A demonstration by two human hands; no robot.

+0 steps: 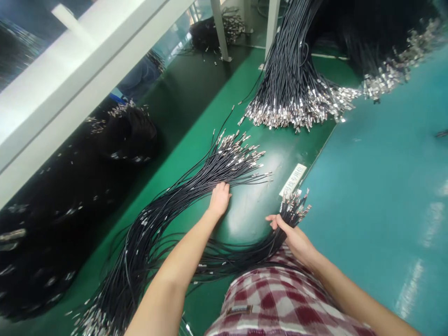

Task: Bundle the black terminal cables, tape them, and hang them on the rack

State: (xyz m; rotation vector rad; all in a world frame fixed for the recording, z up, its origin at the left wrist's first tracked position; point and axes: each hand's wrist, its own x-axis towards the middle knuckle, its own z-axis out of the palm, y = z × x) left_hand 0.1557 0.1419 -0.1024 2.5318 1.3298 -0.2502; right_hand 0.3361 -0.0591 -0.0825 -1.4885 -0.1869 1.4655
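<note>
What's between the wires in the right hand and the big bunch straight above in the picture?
Just past the held wires, the head view shows a pale label with writing, then shiny green surface up to the big bunch.

Glossy green floor (192,144) under a fanned bundle of black cables (145,233) and a white label (293,179).

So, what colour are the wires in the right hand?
The wires are black with silvery tips, clearest in the head view.

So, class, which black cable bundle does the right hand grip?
The slim bundle whose metal ends show next to the white label: the right hand wraps around it, while the left hand is at the edge of the thicker, fanned-out bundle.
</note>
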